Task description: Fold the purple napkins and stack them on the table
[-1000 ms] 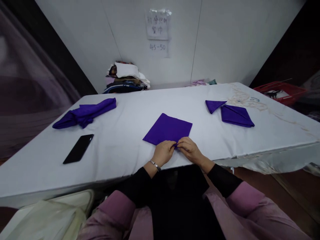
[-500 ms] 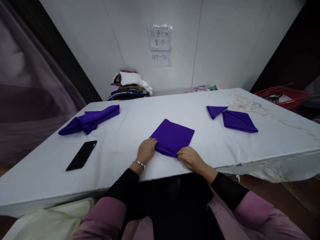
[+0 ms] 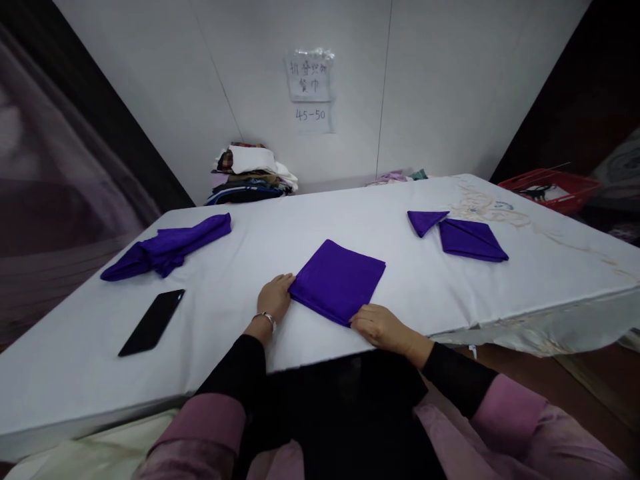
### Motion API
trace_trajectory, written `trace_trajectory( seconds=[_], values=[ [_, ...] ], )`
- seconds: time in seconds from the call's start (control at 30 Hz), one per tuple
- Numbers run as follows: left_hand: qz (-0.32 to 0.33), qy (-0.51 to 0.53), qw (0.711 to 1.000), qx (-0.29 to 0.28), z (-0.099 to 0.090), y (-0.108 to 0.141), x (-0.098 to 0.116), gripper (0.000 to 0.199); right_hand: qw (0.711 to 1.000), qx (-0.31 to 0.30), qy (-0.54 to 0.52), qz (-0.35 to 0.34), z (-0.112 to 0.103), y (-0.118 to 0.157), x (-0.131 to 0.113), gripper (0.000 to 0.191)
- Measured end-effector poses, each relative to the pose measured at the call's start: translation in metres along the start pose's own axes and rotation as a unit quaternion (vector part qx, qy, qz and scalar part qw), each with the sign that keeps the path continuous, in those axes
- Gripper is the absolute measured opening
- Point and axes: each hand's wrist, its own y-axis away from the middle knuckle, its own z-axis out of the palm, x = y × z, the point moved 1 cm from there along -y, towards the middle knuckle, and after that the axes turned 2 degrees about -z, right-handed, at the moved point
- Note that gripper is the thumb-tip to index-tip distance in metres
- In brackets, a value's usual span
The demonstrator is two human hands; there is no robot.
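Observation:
A folded purple cloth (image 3: 337, 280) lies flat, roughly square, near the front of the white-covered table (image 3: 220, 333). My left hand (image 3: 276, 297), with a silver bracelet on the wrist, is closed at the cloth's left corner. At the near corner my right hand (image 3: 383, 327) pinches the cloth's edge between thumb and fingers. To the right lie a folded purple piece (image 3: 473, 240) and a small purple triangle (image 3: 426, 222) beside it. Another purple cloth (image 3: 167, 247) lies crumpled at the left.
A black phone (image 3: 153, 323) rests at the front left. A stack of folded clothes (image 3: 250, 175) stands against the wall at the back. Beyond the right back edge is a red basket (image 3: 570, 193). A paper sign (image 3: 310, 80) hangs on the wall.
The cloth's near edge has come closer to me and its visible square is larger. My left hand has shifted left, and my right hand slightly nearer to me, both still at the cloth.

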Motion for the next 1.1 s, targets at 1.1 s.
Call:
trace_trajectory(
  seconds=[1.1],
  values=[
    [0.2, 0.129, 0.967, -0.094, -0.001, 0.036, 0.06, 0.049, 0.988, -0.071, -0.102, 0.086, -0.013, -0.012, -0.034, 0.027]
  ],
)
